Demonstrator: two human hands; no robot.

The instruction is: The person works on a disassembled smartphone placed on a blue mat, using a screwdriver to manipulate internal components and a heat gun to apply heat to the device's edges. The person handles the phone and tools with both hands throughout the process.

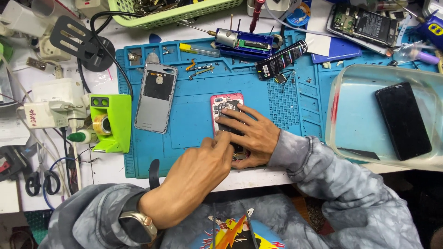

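An opened phone with a red frame [225, 102] lies on the blue repair mat [194, 120], its circuit board showing at the top. My right hand [251, 133] lies flat over its lower half, fingers spread and pressing it down. My left hand [203, 170], a watch on its wrist, has its fingertips bunched on the phone's middle, right beside the right hand's fingers. Whether the left fingers pinch a small part is hidden. A grey phone back cover [156, 97] lies on the mat to the left.
A clear plastic tray [350, 110] at the right holds a black phone [404, 121]. A green tape dispenser [110, 122] stands left of the mat. A black battery [281, 60], tweezers, a small motor tool and a green basket [175, 14] lie at the back. Cables and scissors clutter the left.
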